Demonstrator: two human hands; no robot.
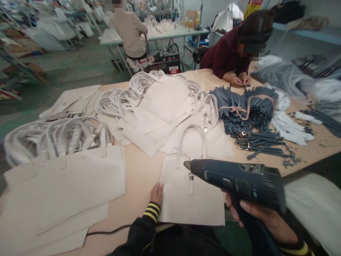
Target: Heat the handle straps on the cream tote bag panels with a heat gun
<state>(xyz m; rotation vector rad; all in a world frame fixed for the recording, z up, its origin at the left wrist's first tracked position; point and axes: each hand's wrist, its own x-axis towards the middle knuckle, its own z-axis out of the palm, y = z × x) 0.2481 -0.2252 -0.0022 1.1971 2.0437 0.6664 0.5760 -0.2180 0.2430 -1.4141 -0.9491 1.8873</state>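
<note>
Holds heat gun [239,179] in closed right grip [259,211]; aims nozzle [187,164] leftward over cream bag [176,199], near buckled tab [191,183]. Pinches bag's left edge with left grip [156,193] at near side of table [138,174]. Note bundled dark straps [234,106] at far right.

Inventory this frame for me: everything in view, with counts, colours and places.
Heat gun: one, dark blue, over the front bag
Front bag: one, cream, near table edge
Bag piles: several, cream, left and centre
Strap bundles: two, slate-blue, pink-tied, right
Buckled straps: many, slate-blue, before bundles
White cloths: several, right
Plastic bag: one, clear, far right
Cord: one, black, lower left
Work table: one, tan, beneath
Rear table: one, pale, background
Machine box: one, black, background
Co-workers: two, maroon and beige tops, behind
Left hand: one, at bag's left edge
Right hand: one, gripping heat gun
</note>
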